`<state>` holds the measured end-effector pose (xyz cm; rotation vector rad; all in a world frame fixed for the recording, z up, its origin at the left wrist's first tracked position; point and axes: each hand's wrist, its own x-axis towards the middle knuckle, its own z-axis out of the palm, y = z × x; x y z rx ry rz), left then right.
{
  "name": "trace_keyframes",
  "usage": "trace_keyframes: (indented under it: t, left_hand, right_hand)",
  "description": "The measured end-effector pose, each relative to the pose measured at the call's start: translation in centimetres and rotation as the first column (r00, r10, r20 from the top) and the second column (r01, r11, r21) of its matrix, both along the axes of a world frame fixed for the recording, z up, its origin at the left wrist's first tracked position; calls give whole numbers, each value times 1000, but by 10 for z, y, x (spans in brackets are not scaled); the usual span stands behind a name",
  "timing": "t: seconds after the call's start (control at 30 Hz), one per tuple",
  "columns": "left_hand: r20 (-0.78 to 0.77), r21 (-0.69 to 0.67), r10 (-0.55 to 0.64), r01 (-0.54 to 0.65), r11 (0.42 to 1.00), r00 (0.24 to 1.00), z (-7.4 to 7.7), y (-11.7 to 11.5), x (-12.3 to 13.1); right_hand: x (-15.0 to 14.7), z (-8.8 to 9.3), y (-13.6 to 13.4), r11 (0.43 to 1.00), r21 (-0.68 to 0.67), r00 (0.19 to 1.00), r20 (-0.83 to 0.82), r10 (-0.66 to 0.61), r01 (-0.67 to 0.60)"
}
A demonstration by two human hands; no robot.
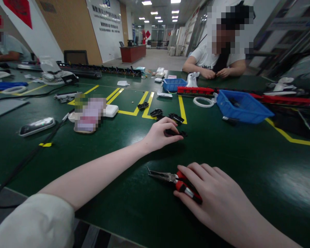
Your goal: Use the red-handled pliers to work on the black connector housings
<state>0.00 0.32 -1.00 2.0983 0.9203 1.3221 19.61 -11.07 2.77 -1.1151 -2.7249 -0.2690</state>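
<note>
My right hand [209,189] is wrapped round the red and black handles of needle-nose pliers [167,176], low over the near part of the table. The jaws of the pliers point left, slightly apart at the tips. Farther off, my left hand [164,134] is closed on a small black plastic part [183,134], its thumb and fingers hiding most of it. Just beyond that hand lie several similar black parts [176,118], by the yellow tape lines.
A blue bin [244,109] stands to the right, with a smaller blue bin [174,83] farther back. On the left are a phone [91,113], a white case [111,110] and a black cable [28,160]. Across the dark green table [113,186] sits another person [214,65].
</note>
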Motion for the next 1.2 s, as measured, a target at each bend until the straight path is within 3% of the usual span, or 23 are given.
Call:
trace_keyframes:
  t: [0.37,0.77,1.0,1.2]
  left_hand:
    - [-23,-8,-58,58,998,998,2,-1,0]
    - [-50,12,-73,74,997,996,0,2,0]
    - [-82,35,-126,129,991,989,-4,6,-1]
    - [-97,-2,-120,120,993,988,-1,4,-1]
  right_hand:
    - [-3,-3,1,1000,13,1000,9,-14,14]
    - [-7,-9,3,998,4,998,-38,55,-55]
    - [16,10,15,991,87,989,-98,109,-100]
    - [50,29,36,973,232,988,-151,42,-6]
